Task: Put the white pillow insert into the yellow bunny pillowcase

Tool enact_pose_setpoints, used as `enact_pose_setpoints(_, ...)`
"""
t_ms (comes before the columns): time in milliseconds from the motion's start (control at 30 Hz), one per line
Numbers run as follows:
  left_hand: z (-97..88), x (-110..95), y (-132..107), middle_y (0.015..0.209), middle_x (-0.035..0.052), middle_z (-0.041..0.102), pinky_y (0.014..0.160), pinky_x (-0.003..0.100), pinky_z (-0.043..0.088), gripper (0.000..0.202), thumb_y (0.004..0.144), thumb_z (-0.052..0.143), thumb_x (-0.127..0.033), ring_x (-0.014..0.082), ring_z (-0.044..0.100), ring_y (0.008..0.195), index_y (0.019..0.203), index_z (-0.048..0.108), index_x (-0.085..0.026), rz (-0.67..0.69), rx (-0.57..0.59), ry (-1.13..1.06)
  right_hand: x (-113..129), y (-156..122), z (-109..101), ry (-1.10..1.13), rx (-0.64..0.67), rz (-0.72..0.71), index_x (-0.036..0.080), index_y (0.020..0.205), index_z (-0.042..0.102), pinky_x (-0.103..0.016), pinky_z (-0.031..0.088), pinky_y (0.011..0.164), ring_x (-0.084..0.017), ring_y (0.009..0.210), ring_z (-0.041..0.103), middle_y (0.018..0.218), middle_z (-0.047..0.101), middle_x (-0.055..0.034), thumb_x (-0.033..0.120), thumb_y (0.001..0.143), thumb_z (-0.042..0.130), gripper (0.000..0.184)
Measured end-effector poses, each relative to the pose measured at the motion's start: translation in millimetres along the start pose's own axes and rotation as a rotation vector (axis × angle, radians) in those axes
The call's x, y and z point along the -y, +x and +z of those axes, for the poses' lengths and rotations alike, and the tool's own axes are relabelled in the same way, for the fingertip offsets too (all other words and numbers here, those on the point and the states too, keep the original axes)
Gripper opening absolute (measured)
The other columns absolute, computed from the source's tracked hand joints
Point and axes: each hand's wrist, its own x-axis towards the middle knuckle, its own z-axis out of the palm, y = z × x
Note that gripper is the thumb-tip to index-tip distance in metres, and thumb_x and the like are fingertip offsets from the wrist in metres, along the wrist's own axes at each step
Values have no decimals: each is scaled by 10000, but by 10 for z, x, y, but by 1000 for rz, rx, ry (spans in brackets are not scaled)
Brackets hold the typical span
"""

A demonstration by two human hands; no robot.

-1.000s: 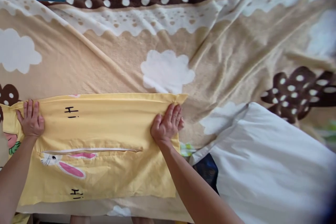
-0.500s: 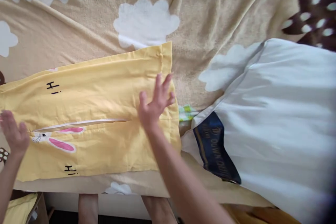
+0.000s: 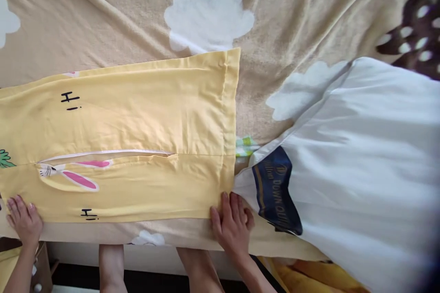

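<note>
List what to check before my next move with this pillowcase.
1. Left hand on near-left corner of pillowcase: ok.
2. Right hand on its near-right corner: ok.
3. Pillowcase flat on blanket: ok, faint creases.
4. Pillow apart from pillowcase: not ok, its corner reaches the edge.
5. Either hand pinching the cloth: cannot tell.

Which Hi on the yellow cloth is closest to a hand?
The lower Hi, near the left hand at the front edge; the upper Hi is farther.

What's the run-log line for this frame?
left hand: flat on yellow pillowcase near edge | right hand: at its near-right corner | white pillow: right, on blanket
</note>
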Motion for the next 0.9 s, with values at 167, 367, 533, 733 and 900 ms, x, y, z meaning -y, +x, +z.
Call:
enact_pose_setpoints(167,-226,-914,6,1595,235,264,1170,664,180,712,972,493,-326,355,233,1498,1594,179,-181,182,-53,-139,915,342,-310,229,-117,129,230,1483,430,-468,389,1005,-324,1327,514,1521,440,-188,240,937,522,553)
enact_pose_setpoints(367,-116,-2460,-62,1344,162,597,1121,442,365,545,924,534,-174,270,519,1314,1462,451,-187,769,171,-351,2244,901,-457,495,-64,208,293,1548,319,-549,384,1001,-381,1349,474,1594,311,-176,184,921,477,656)
enact_pose_setpoints(533,-23,-2682,-94,1127,176,658,985,428,411,359,946,448,-216,274,592,1095,1270,559,-109,882,171,-334,2641,1344,-386,913,115,-147,243,1398,518,-412,452,993,-238,1200,584,1267,654,-92,109,897,443,525)
enact_pose_setpoints(733,-44,-2590,-143,753,88,627,709,358,419,226,966,419,-244,226,551,724,877,610,-160,819,200,-280,2871,2189,-373,855,356,-314,124,1340,560,-430,375,1084,-255,1275,494,1371,596,-110,120,880,436,477)
enact_pose_setpoints(900,-151,-2498,-350,623,18,574,646,318,380,224,953,462,-167,184,539,614,751,555,-192,679,281,-154,2988,2539,-448,909,412,-169,113,1303,577,-404,469,999,-253,1152,565,1280,632,-130,149,880,446,443)
